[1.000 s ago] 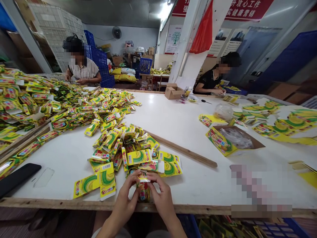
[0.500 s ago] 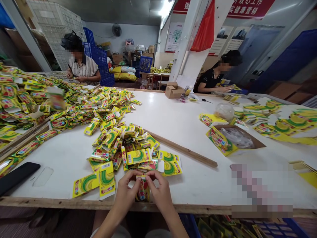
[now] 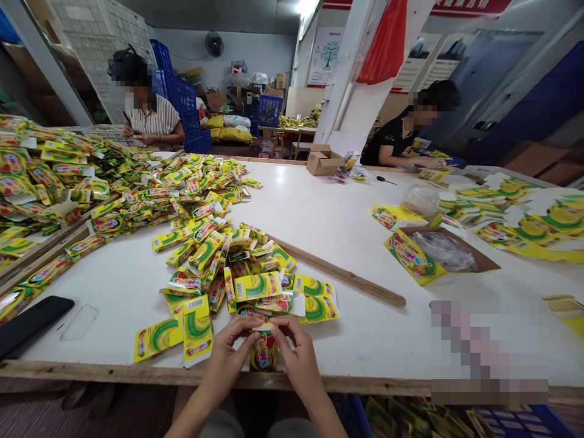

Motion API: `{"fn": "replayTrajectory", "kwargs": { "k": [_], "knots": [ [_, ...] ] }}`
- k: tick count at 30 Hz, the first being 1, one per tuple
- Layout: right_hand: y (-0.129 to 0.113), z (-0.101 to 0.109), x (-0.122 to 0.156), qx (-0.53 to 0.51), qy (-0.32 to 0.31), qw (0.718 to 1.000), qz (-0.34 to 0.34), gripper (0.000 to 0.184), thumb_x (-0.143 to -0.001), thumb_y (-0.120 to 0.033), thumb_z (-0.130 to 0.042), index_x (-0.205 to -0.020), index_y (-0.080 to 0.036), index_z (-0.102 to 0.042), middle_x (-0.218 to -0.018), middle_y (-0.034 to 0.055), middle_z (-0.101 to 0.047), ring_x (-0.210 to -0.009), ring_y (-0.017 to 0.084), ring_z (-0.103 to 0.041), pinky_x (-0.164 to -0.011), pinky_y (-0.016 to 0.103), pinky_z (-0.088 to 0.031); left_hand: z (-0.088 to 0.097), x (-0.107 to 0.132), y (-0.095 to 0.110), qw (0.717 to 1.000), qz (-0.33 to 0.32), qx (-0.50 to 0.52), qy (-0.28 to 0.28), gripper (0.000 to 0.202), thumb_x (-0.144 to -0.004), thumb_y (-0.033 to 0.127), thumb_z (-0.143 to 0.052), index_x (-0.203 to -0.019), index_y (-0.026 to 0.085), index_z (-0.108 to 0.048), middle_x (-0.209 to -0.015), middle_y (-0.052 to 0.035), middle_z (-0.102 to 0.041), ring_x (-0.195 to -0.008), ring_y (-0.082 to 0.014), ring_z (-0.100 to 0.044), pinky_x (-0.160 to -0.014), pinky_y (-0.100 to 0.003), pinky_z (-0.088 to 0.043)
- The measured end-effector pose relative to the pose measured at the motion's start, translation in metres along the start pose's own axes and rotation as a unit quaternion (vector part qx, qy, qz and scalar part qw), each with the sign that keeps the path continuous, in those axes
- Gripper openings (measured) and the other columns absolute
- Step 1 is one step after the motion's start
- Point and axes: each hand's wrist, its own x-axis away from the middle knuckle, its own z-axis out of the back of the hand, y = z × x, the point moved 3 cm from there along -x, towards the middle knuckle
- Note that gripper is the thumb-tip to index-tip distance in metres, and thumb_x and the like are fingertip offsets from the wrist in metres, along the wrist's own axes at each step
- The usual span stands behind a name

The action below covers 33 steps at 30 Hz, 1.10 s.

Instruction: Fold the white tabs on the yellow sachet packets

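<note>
We judge the small carton (image 3: 263, 353) unfinished; whether its top end is closed, we cannot tell. It sits at lower centre of the frame, upper end pinched in the grip of left hand (image 3: 232, 350) and right hand (image 3: 294, 350). Above it, loose cartons (image 3: 207, 252) lie heaped on the bench (image 3: 337, 222).

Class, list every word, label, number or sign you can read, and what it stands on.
"NS", apparently: end of the brand on the open box; rest unclear.
Held carton: brand too blurred.
Red banner: white characters, cut off, unclear.
Tree poster: print too small.
Barcodes: numbers too small.
</note>
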Motion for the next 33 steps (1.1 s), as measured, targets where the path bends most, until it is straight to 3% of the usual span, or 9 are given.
{"fn": "replayTrajectory", "kwargs": {
  "k": [4, 9, 17, 24, 29, 33],
  "knots": [
    [-0.005, 0.000, -0.004, -0.003, -0.013, 1.000, -0.015, 0.016, -0.088, -0.034, -0.059, -0.089, -0.019, -0.063, -0.084, 0.0035, -0.068, -0.079, 0.019, -0.064, -0.071, 0.026, -0.049, -0.002, -0.005, 0.007, 1.000, 0.016, -0.011, -0.002, 0.018, -0.087, 0.033, -0.058, -0.095, 0.019, -0.068, -0.095, -0.0079, -0.070, -0.091, -0.0226, -0.065, -0.078, -0.031, -0.052],
    [-0.014, 0.001, -0.010, -0.005, -0.032, 0.999, -0.020, 0.018, -0.088, -0.035, -0.059, -0.082, -0.019, -0.063, -0.079, 0.0030, -0.066, -0.075, 0.018, -0.063, -0.069, 0.026, -0.050, -0.004, -0.010, 0.015, 0.999, -0.013, -0.047, 0.022, 0.014, -0.086, 0.029, -0.058, -0.087, 0.020, -0.069, -0.088, -0.0057, -0.069, -0.081, -0.0207, -0.064, -0.069, -0.028, -0.051],
    [0.000, 0.002, 0.000, -0.076, -0.024, 0.997, -0.007, 0.015, -0.086, -0.036, -0.063, -0.084, -0.021, -0.066, -0.089, 0.0050, -0.068, -0.088, 0.021, -0.065, -0.079, 0.030, -0.052, 0.001, -0.005, 0.014, 0.998, -0.056, -0.029, -0.008, 0.012, -0.088, 0.024, -0.058, -0.088, 0.021, -0.069, -0.092, -0.0065, -0.067, -0.092, -0.0216, -0.063, -0.081, -0.031, -0.051],
    [0.006, 0.002, 0.011, -0.063, 0.006, 0.998, -0.029, 0.020, -0.086, -0.033, -0.063, -0.103, -0.022, -0.063, -0.098, 0.0055, -0.068, -0.091, 0.021, -0.065, -0.080, 0.029, -0.053, 0.000, -0.003, 0.012, 1.000, -0.026, -0.004, -0.017, 0.014, -0.089, 0.027, -0.057, -0.092, 0.020, -0.068, -0.095, -0.0070, -0.067, -0.093, -0.0213, -0.063, -0.080, -0.030, -0.051],
    [-0.004, -0.006, 0.004, -0.027, -0.018, 0.999, -0.009, 0.013, -0.087, -0.028, -0.060, -0.096, -0.021, -0.066, -0.095, 0.0056, -0.069, -0.090, 0.021, -0.065, -0.081, 0.030, -0.051, -0.001, -0.005, 0.014, 0.999, -0.033, -0.006, 0.006, 0.013, -0.088, 0.027, -0.058, -0.085, 0.019, -0.068, -0.089, -0.0068, -0.067, -0.090, -0.0220, -0.063, -0.081, -0.032, -0.051],
    [-0.009, -0.007, 0.002, -0.027, -0.010, 1.000, 0.009, 0.009, -0.087, -0.026, -0.060, -0.089, -0.021, -0.067, -0.093, 0.0056, -0.069, -0.090, 0.022, -0.065, -0.080, 0.030, -0.051, 0.003, -0.007, 0.020, 0.998, -0.049, -0.025, -0.019, 0.012, -0.087, 0.024, -0.059, -0.082, 0.020, -0.069, -0.089, -0.0069, -0.067, -0.090, -0.0225, -0.063, -0.080, -0.032, -0.051]
  ]
}}
